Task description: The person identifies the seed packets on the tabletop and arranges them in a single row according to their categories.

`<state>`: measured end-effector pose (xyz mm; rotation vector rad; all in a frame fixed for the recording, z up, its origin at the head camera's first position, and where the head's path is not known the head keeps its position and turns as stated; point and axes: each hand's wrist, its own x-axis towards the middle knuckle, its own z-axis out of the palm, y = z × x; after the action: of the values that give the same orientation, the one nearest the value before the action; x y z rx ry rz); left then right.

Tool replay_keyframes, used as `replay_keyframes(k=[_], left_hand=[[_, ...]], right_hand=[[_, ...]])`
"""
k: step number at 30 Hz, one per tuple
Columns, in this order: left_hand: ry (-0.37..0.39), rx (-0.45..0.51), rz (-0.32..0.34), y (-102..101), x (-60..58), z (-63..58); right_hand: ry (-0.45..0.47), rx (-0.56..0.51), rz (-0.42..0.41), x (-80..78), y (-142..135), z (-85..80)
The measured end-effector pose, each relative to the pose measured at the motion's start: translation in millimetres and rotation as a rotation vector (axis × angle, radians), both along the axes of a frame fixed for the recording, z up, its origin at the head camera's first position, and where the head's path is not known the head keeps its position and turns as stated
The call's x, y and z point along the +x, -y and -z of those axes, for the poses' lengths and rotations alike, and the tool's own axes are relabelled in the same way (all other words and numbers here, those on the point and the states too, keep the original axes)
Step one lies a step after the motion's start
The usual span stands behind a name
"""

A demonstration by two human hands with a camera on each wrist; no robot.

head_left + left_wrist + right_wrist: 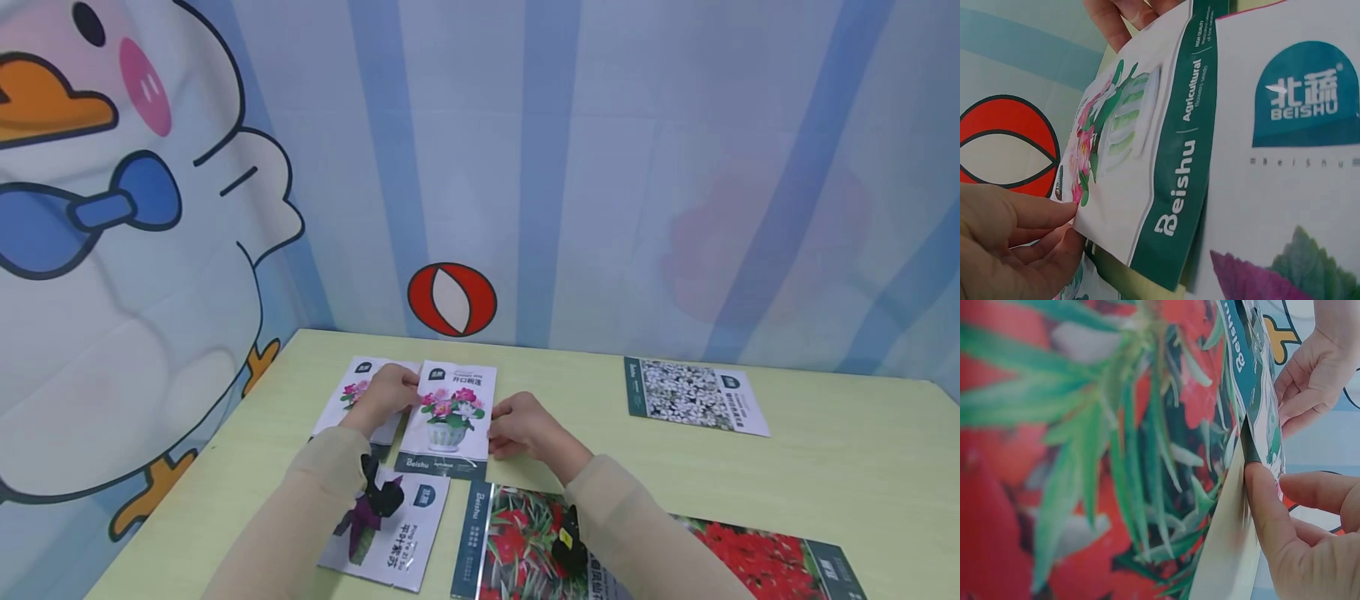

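A white seed packet point(446, 454) with pink flowers in a striped pot and a green bottom band lies between my two hands. My left hand point(384, 398) pinches its left edge; in the left wrist view, thumb and fingers meet at that edge. At the opposite edge, my right hand point(528, 425) holds it between thumb and fingers. A similar flower packet point(337, 408) lies to the left, partly hidden under my left hand and wrist. Just below is a packet with a purple and green leaf point(412, 525), partly covered by my left sleeve.
Under my right forearm lie a packet with red flowers and green leaves point(517, 533) and another red-flower packet point(750, 554). A packet of white flowers point(682, 393) lies at the back right of the pale yellow table point(840, 450). A cartoon-printed cloth point(480, 183) hangs behind.
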<state>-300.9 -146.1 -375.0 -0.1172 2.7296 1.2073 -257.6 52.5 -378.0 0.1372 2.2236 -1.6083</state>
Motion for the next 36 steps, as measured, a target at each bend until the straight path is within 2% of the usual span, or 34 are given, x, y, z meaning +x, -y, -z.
replay_keyframes(k=[12, 26, 31, 36], left_hand=[[-0.025, -0.054, 0.015, -1, -0.2, -3.2], [0.021, -0.006, -0.022, 1, -0.9, -5.3], [0.039, -0.019, -0.03, 2, -2.4, -6.5], [0.058, 0.018, -0.012, -1, -3.6, -11.2]], right_hand=[[0.0, 0.017, -0.008, 1.1, 1, -1.2], [0.01, -0.005, 0.002, -0.4, -1, -1.7], [-0.004, -0.011, -0.034, -1.2, -4, -1.1], [-0.037, -0.004, -0.077, -3.2, -13, -1.0]])
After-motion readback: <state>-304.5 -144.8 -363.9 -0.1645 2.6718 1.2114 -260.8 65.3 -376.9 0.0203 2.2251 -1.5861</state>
